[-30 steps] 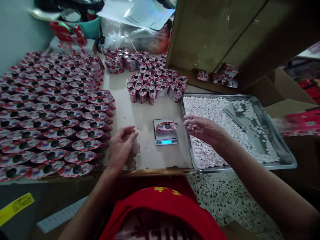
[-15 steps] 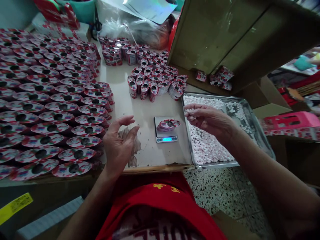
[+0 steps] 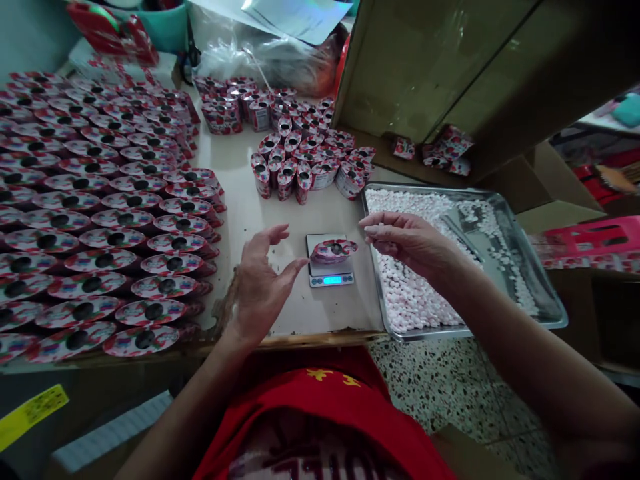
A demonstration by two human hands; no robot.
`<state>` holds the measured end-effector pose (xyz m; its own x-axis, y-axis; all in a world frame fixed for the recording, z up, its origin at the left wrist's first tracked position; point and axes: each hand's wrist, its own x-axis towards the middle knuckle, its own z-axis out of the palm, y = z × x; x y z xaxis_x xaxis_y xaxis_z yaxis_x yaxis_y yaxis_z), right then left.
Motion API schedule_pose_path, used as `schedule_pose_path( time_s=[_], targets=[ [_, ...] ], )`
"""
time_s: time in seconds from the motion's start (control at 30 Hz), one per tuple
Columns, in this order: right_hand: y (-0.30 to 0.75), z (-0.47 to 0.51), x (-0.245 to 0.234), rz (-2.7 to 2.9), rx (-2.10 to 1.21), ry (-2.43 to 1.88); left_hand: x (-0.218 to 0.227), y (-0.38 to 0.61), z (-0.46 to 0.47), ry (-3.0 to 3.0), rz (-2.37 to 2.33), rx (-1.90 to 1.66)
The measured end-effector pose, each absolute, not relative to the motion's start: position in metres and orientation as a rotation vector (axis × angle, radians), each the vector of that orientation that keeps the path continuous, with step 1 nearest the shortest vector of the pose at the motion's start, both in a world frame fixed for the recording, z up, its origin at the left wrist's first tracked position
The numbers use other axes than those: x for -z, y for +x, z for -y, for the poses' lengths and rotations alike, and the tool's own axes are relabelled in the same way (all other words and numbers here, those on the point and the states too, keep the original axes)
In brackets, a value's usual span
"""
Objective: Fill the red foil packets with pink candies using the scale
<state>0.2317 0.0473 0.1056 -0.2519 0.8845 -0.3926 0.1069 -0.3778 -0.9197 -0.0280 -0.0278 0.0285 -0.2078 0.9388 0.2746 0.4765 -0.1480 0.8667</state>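
Lightly and Without Hurry

One packet (image 3: 324, 255) lies on the small scale (image 3: 315, 270), its dark opening facing up, and the display (image 3: 332, 280) is lit, but its figures are too blurred for me to read. The left hand (image 3: 267, 283) is wide open and holds nothing; its thumb tip comes close to the left edge of the scale, and I cannot tell if the two touch. The right hand (image 3: 400, 241) has its fingertips pinched together above the near side of the tray (image 3: 425, 336), where many white pieces (image 3: 410, 301) lie. It seems to hold a few of them, though the fingers hide most.

For good work, in my judgement, the pinch should be small and firm, so that no piece drops on the surface (image 3: 237, 183). The left thumb should stay clear of the scale while the number is read, because any light touch could falsify it. The packet's opening should remain upward.
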Motion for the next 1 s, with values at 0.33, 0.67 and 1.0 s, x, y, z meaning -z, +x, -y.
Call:
schedule_pose_path(
  time_s=[0.33,0.67,1.0],
  targets=[
    [0.207,-0.052,-0.092,2.316,-1.067,-1.416,-0.015,-0.021,0.027,1.676,-1.681,-1.157],
    [0.204,-0.053,-0.076,2.408,-0.965,-1.402,-0.018,-0.024,0.016,1.8,-1.618,-1.028],
    [0.29,-0.058,-0.097,1.186,-1.261,-1.483,-0.026,-0.018,0.009,1.917,-1.637,-0.878]
  ],
)
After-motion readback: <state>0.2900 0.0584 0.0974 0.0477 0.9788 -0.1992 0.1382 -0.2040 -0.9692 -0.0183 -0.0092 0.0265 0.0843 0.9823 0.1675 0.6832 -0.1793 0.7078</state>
